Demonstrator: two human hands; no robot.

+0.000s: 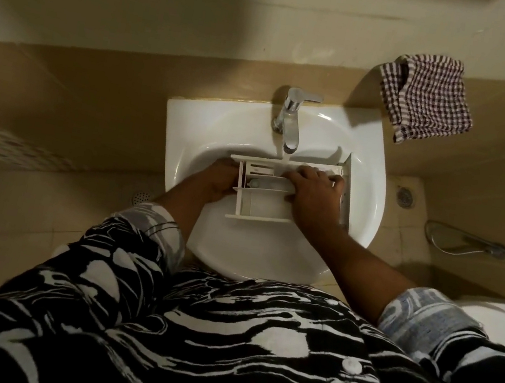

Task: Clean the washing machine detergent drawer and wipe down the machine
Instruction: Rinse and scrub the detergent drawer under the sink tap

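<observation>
A white detergent drawer (262,204) with several compartments lies across the white sink (368,190), under the chrome faucet (289,120). Water runs from the spout onto the drawer's far edge. My left hand (219,180) grips the drawer's left end, fingers curled round its side. My right hand (315,190) lies over the drawer's right part, fingers bent down into the far compartment; what they touch is hidden.
A checked brown and white cloth (427,98) hangs on the wall at the upper right. A floor drain (405,196) and a hose (469,246) lie right of the sink. A white fixture (497,316) stands at the lower right. Tan tiles surround the sink.
</observation>
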